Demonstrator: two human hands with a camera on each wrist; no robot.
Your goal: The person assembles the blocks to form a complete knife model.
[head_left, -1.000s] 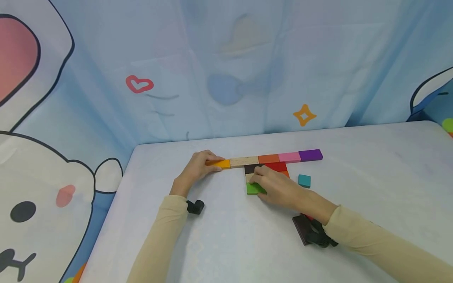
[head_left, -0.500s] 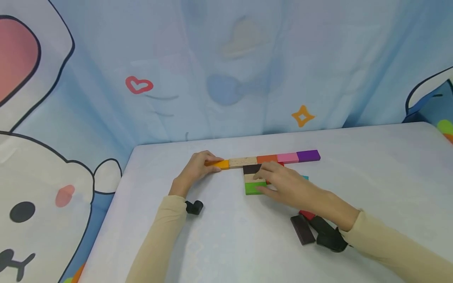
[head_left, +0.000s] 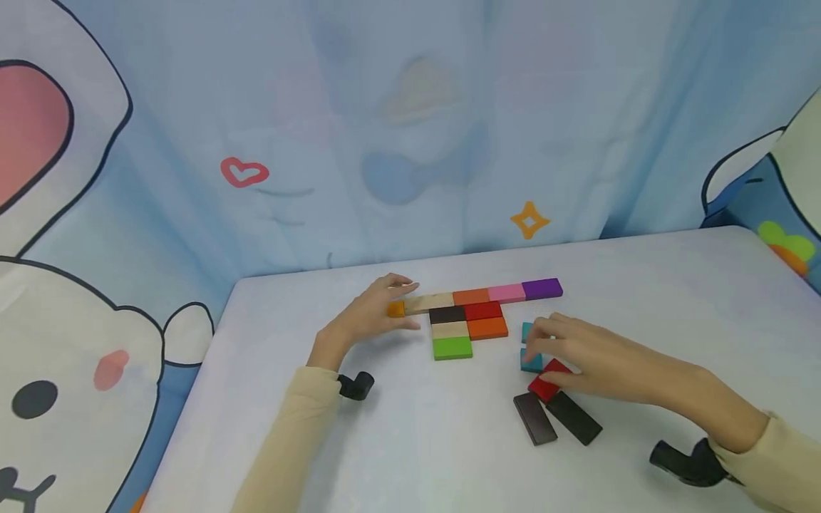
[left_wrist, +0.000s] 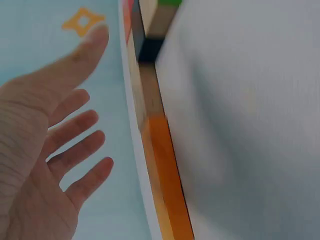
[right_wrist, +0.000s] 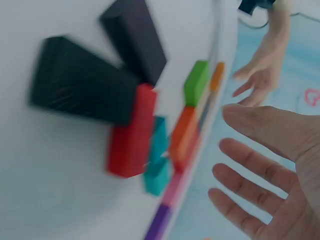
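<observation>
My left hand (head_left: 367,319) is over the left end of a row of wooden blocks, fingers spread around the yellow block (head_left: 396,308); the left wrist view shows its fingers apart from that block (left_wrist: 170,175). The row continues with plain wood (head_left: 428,303), orange (head_left: 471,296), pink (head_left: 507,293) and purple (head_left: 541,288) blocks. My right hand (head_left: 609,360) hovers with loosely bent fingers over two teal blocks (head_left: 530,360) and a loose red block (head_left: 546,385). In the right wrist view nothing lies between its fingers, and the red block (right_wrist: 132,135) is apart from them.
Below the row lie black (head_left: 447,315), red (head_left: 483,311), plain wood (head_left: 450,330), orange (head_left: 487,328) and green (head_left: 452,348) blocks, set together. Two dark blocks (head_left: 535,419) lie near the right hand on the white table (head_left: 410,442). A patterned curtain (head_left: 308,107) hangs behind.
My right hand has moved right, from the grouped blocks to the loose teal and red ones. My left fingers have let go of the yellow block and spread. The head view has shifted slightly.
</observation>
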